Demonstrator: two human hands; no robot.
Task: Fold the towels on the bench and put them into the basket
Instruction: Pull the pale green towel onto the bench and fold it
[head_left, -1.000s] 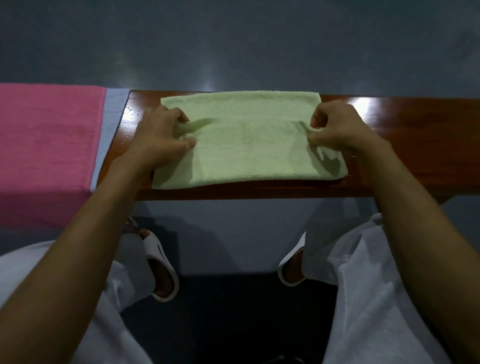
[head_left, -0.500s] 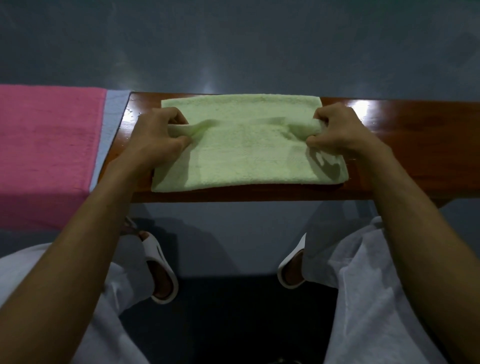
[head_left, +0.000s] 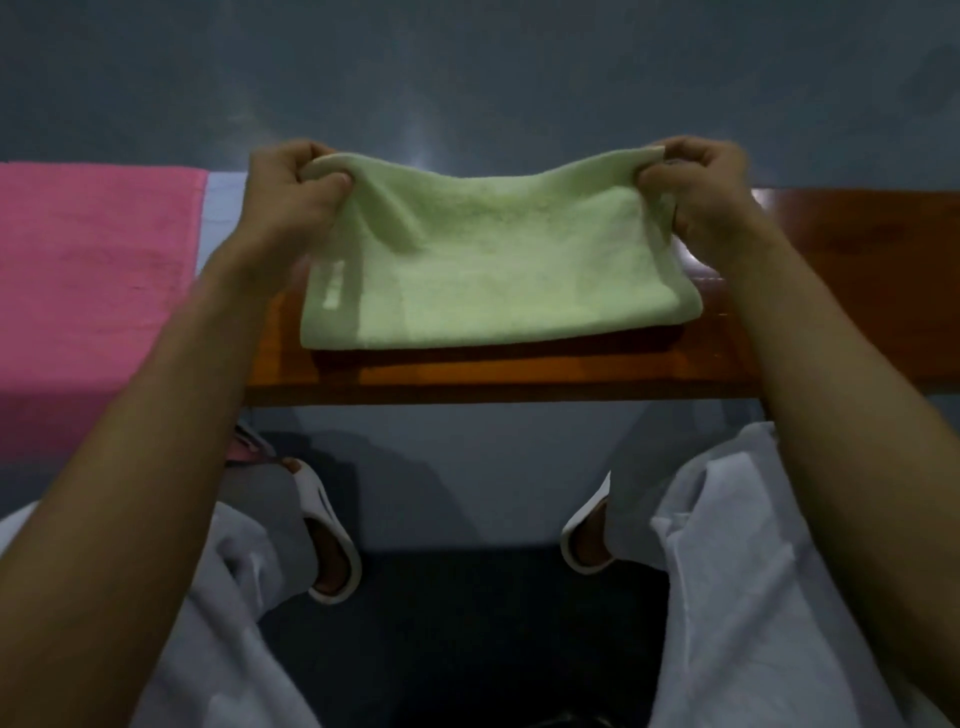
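Note:
A pale green towel (head_left: 493, 270) hangs lifted over the brown wooden bench (head_left: 841, 291), its lower folded edge just above the bench top. My left hand (head_left: 291, 192) pinches the towel's upper left corner. My right hand (head_left: 701, 192) pinches the upper right corner. The top edge sags a little between the two hands. No basket is in view.
A pink towel (head_left: 93, 270) lies over a light blue one (head_left: 218, 208) on the left end of the bench. My knees in white trousers and feet in white slippers (head_left: 327, 540) are below the bench's near edge. Grey floor lies beyond.
Both hands, which gripped the green towel flat on the bench, have raised its sides up and away; the towel now hangs from their pinches.

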